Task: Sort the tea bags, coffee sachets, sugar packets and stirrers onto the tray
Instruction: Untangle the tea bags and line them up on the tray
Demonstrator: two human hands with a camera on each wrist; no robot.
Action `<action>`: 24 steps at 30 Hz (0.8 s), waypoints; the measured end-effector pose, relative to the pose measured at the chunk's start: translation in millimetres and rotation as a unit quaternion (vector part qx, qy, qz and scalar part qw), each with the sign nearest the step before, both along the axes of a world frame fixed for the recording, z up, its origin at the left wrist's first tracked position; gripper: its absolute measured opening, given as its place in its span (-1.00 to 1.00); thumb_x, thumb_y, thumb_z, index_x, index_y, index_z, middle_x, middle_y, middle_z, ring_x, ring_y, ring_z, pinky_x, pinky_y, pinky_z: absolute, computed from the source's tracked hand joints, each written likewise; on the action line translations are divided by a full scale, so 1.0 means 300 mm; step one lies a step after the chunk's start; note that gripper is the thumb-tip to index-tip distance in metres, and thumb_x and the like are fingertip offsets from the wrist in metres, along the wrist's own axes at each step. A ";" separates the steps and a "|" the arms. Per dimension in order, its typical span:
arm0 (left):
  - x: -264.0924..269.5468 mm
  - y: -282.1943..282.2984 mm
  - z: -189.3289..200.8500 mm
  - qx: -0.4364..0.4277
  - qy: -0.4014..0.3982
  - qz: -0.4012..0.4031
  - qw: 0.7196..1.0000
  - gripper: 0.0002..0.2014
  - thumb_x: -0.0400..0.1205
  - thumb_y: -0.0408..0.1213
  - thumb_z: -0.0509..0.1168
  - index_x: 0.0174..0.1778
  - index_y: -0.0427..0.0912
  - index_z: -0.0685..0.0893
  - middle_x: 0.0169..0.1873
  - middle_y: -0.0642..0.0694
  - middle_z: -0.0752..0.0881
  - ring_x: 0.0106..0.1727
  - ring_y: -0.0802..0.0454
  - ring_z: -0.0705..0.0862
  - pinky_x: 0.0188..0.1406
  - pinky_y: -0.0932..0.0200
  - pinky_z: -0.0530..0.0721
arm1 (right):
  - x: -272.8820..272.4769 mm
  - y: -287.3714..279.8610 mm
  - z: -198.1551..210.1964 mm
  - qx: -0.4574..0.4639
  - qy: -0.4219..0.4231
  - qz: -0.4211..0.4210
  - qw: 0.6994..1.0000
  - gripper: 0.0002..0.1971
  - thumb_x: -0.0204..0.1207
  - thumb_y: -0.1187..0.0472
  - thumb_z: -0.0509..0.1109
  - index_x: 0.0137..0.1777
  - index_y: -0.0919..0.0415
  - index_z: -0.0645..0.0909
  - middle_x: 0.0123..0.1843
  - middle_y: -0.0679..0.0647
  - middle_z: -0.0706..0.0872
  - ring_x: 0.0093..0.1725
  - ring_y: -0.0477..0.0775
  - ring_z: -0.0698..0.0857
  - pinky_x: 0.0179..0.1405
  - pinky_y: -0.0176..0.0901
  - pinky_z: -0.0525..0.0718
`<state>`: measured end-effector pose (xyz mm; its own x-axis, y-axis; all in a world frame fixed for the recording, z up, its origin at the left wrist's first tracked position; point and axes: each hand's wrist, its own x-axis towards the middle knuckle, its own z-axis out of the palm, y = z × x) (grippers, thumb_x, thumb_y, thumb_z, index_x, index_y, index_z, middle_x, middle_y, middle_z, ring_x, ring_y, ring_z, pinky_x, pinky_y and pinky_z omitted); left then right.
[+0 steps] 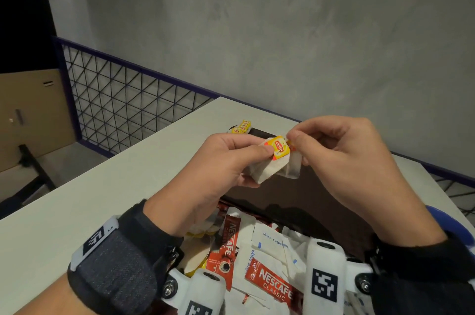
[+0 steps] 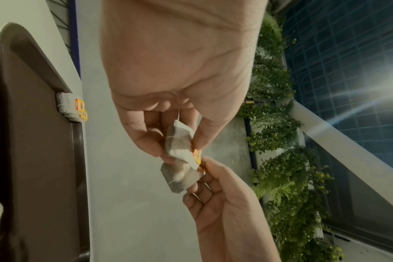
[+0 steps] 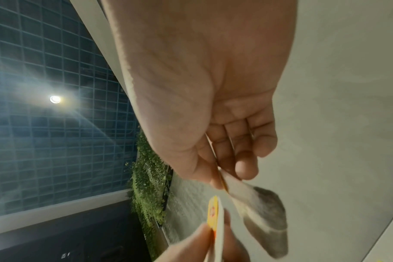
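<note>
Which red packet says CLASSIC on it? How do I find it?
Look at the pile of packets nearest the person, below both wrists. The red Nescafe sachet lies slanted on white sugar packets. Unlike the other red sachet standing almost upright, CLASSIC reads clearly.

The brown tray (image 1: 259, 132) has bare floor ahead; tea bags (image 1: 241, 127) crowd its far-left corner, sachet pile (image 1: 257, 263) its near end.

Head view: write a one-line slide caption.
Left hand and right hand pull two tea bags apart above the brown tray.
</note>
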<state>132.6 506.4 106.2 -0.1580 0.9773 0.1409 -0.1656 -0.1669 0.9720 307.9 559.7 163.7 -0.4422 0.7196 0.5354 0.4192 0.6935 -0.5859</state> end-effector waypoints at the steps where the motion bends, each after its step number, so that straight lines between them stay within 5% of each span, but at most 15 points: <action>1: -0.002 0.001 0.000 -0.007 -0.012 0.004 1.000 -0.87 0.65 -0.23 0.48 0.01 -0.12 0.92 0.01 -0.11 0.89 0.08 -0.04 0.78 -0.21 0.18 0.73 | 0.010 0.006 0.003 0.005 0.018 -0.009 1.000 -0.83 0.57 0.20 0.48 -0.22 0.00 0.83 -0.31 -0.11 0.84 -0.29 -0.03 0.79 -0.12 0.17 0.79; 5: -0.014 0.000 0.004 -0.021 -0.058 0.029 0.998 -0.80 0.64 -0.21 0.49 0.12 -0.16 0.90 0.09 -0.16 0.88 0.12 -0.06 0.80 -0.20 0.21 0.75 | 0.045 0.015 0.029 -0.002 0.094 -0.009 0.996 -0.78 0.54 0.38 0.48 -0.16 0.03 0.83 -0.28 0.02 0.83 -0.29 0.11 0.76 -0.13 0.11 0.78; 9: -0.015 0.002 0.001 -0.036 -0.100 0.041 0.993 -0.78 0.63 -0.21 0.50 0.15 -0.17 0.89 0.12 -0.21 0.86 0.13 -0.12 0.80 -0.20 0.17 0.77 | 0.045 -0.023 0.069 -0.042 0.180 0.069 0.980 -0.68 0.52 0.50 0.49 0.12 0.07 0.76 -0.28 0.23 0.72 -0.38 0.02 0.67 -0.35 -0.31 0.65; 14: 0.004 0.001 0.006 -0.025 -0.124 -0.005 0.992 -0.75 0.64 -0.23 0.43 0.18 -0.20 0.87 -0.01 -0.17 0.83 -0.14 0.06 0.77 -0.27 0.17 0.76 | 0.025 -0.067 0.067 -0.206 0.162 0.225 0.938 -0.75 0.34 0.36 0.56 0.04 0.23 0.82 -0.27 0.23 0.76 -0.38 0.07 0.66 -0.42 -0.21 0.57; 17: 0.008 0.002 0.006 -0.025 -0.154 -0.032 0.987 -0.75 0.64 -0.20 0.40 0.17 -0.13 0.89 -0.03 -0.09 0.83 -0.13 0.10 0.75 -0.25 0.21 0.73 | -0.012 -0.056 0.032 -0.186 0.119 0.184 0.958 -0.81 0.47 0.44 0.56 0.01 0.19 0.82 -0.22 0.26 0.81 -0.32 0.09 0.72 -0.37 -0.19 0.62; 24: -0.004 0.011 0.008 -0.039 -0.231 -0.049 0.971 -0.85 0.55 -0.14 0.46 -0.18 -0.03 0.94 -0.16 -0.07 0.86 -0.21 0.17 0.81 -0.18 0.19 0.78 | -0.069 -0.032 -0.026 -0.095 0.086 0.088 0.988 -0.83 0.53 0.35 0.58 -0.06 0.03 0.81 -0.22 -0.03 0.86 -0.24 -0.04 0.81 -0.21 -0.19 0.68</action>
